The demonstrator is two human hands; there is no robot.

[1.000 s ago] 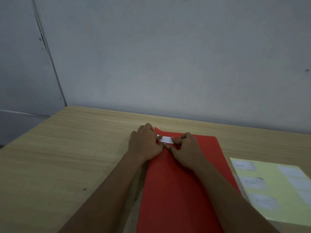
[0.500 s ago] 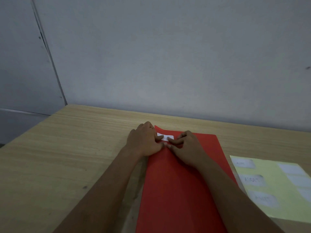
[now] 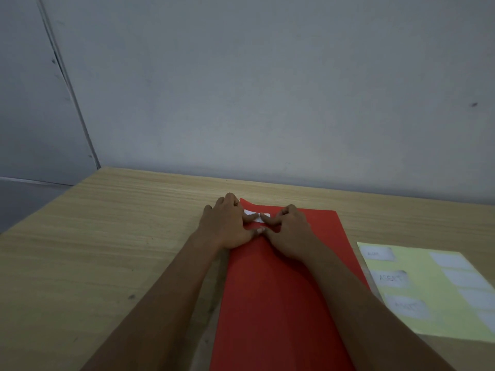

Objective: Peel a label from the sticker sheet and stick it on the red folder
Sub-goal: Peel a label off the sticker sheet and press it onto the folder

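Observation:
A red folder (image 3: 278, 295) lies lengthwise on the wooden table in front of me. Near its far left corner sits a small white label (image 3: 261, 216), flat on the red surface. My left hand (image 3: 227, 226) rests on the folder's far left edge with a fingertip pressing the label's left part. My right hand (image 3: 289, 231) lies on the folder beside it, its index fingertip on the label's right end. The two thumbs touch below the label. The pale yellow sticker sheet (image 3: 434, 287) with several white labels lies to the right of the folder.
The light wooden table (image 3: 115, 236) stretches to the left, ending at a left edge. A grey wall (image 3: 267, 89) stands right behind the table's far edge.
My fingertips have slid closer together over the label, covering more of it. Both hands stay on the folder's far end.

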